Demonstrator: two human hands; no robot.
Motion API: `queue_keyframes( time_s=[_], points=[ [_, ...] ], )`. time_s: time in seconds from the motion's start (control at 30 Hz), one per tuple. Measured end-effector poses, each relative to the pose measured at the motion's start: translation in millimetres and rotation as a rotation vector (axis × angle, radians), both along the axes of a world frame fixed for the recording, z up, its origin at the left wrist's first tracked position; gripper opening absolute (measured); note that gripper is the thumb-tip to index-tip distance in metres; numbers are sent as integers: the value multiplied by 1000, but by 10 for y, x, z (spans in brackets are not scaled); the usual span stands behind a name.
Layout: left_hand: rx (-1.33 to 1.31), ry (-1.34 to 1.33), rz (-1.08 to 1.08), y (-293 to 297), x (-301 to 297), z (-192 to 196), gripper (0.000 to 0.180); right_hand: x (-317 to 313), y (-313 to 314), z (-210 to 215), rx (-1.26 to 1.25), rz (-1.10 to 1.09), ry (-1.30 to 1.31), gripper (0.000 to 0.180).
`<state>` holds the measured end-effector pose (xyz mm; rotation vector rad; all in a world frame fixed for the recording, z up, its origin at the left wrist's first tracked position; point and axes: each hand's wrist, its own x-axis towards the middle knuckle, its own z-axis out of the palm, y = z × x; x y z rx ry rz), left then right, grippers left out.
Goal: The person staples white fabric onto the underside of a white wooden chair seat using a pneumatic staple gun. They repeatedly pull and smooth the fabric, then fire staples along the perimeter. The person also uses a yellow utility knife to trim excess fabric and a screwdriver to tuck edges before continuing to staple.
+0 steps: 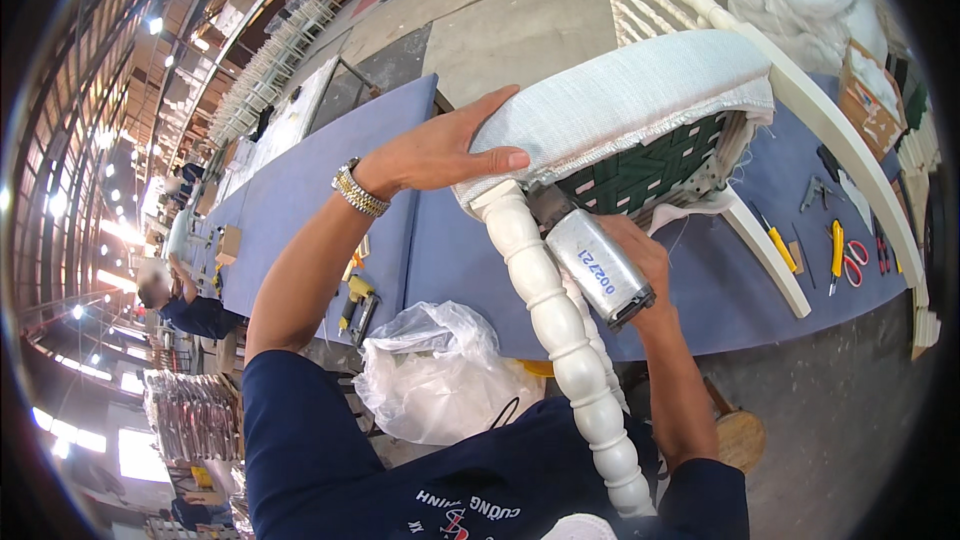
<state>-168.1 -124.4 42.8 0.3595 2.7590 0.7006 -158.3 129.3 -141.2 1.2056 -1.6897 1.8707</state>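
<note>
A cream-white wooden chair [575, 360] with bobbin-turned legs lies tipped on the blue-covered table, its seat underside toward me. White woven fabric [630, 80] covers the seat, and dark green webbing [650, 162] shows beneath. My left hand [450, 148] rests on the fabric at the seat's near left corner, fingers stretched out and thumb apart. Just below that corner, my right hand [640, 258] is closed around a silver staple gun [597, 268], partly hidden behind it. The gun's nose sits close under the seat edge by the turned leg; whether it touches is hidden.
On the blue table [330, 180] lie a yellow staple gun [358, 305], red-handled scissors [853, 265], a yellow cutter [836, 252] and pliers [818, 192]. A clear plastic bag [430, 370] hangs near my body. A wooden stool [740, 440] stands right. Another person [190, 305] works at far left.
</note>
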Motion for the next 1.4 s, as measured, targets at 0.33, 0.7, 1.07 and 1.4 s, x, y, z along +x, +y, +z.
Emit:
queue_keyframes(
  time_s=[0.33,0.7,1.07,1.4],
  points=[
    [-19,-29,4,73,10,56,101,-434,120,184,202,-65,348,47],
    [-23,-6,2,47,-9,24,103,-578,277,452,376,-174,605,51],
    [-59,5,-4,37,10,21,100,-542,313,642,511,-37,463,57],
    [32,-46,-69,-5,-35,15,92,-440,330,590,560,-4,287,56]
  ],
)
